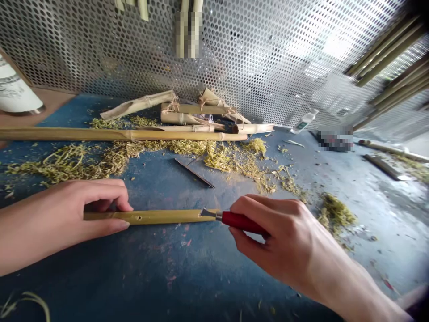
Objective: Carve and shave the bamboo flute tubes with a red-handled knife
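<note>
A yellowish bamboo strip (167, 217) lies across the blue table in front of me, with a small hole near its left part. My left hand (100, 205) grips its left end between thumb and fingers. In my right hand (278, 228) is a carving knife (239, 220) with a red handle and a metal ferrule. The knife's flat blade points left and rests at the strip's right part, by a small pale mark. My right hand hides whatever lies beneath it.
Behind the strip, a thin dark tool (194, 173) lies on the blue table (150, 277). Farther back are shavings (217, 156), a long bamboo pole (83, 134) and tied bamboo pieces (194, 108). A perforated metal screen (134, 53) stands behind, with a white cup (16, 87) at far left.
</note>
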Available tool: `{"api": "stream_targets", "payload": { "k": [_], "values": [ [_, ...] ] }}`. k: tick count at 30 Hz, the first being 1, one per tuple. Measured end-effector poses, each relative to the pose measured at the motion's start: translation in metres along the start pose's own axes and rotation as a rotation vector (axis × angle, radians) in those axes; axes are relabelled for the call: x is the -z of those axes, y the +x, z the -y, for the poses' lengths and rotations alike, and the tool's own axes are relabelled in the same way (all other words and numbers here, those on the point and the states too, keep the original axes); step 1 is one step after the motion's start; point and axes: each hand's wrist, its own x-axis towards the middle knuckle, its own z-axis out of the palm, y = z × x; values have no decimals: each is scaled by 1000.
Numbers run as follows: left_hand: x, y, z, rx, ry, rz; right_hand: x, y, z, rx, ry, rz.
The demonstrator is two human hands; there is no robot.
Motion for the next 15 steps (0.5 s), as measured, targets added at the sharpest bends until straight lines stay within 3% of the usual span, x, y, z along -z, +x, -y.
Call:
{"api": "stream_targets", "payload": {
  "k": [3,10,15],
  "values": [
    [2,1,-7,-9,5,90,-1,-3,5,39,-68,-9],
    [4,0,-12,10,3,121,-2,-7,22,152,-245,9],
    [6,0,-13,21,14,159,-7,-9,22,-27,-117,60]
  ]
}}
